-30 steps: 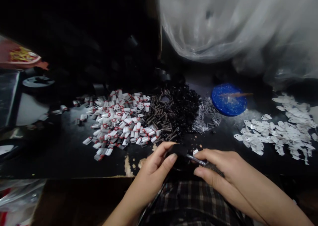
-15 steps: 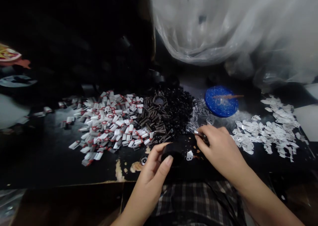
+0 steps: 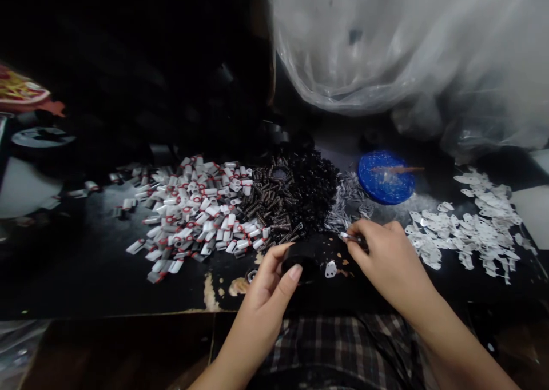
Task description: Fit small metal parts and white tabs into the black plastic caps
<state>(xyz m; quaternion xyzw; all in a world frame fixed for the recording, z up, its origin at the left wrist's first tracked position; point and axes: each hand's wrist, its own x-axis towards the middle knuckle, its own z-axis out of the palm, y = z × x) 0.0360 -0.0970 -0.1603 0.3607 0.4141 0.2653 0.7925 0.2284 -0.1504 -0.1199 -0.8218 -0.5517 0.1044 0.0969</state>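
My left hand (image 3: pixel 272 287) is closed round a black round part (image 3: pixel 300 259), thumb on its near side. The part's inside is too dark to make out. My right hand (image 3: pixel 386 253) pinches a thin dark tool (image 3: pixel 357 240), whose light tip points left. That tip is at the near edge of a heap of small silvery pins (image 3: pixel 343 201). Between my hands lies one small white plate with holes (image 3: pixel 330 269). A small ring-like part (image 3: pixel 251 275) sits beside my left hand, partly hidden by it.
White sleeves with red rings (image 3: pixel 206 213) are heaped at left, beside springs (image 3: pixel 268 198) and small black parts (image 3: pixel 313 184). A blue lid (image 3: pixel 386 178) with a brown stick lies behind my right hand. White plates (image 3: pixel 467 230) spread at right. A clear plastic bag (image 3: pixel 343 64) hangs behind.
The whole view has shifted slightly, so the heaps appear a little further right. Both hands keep their grips, and the right hand's tool stays beside the pins.
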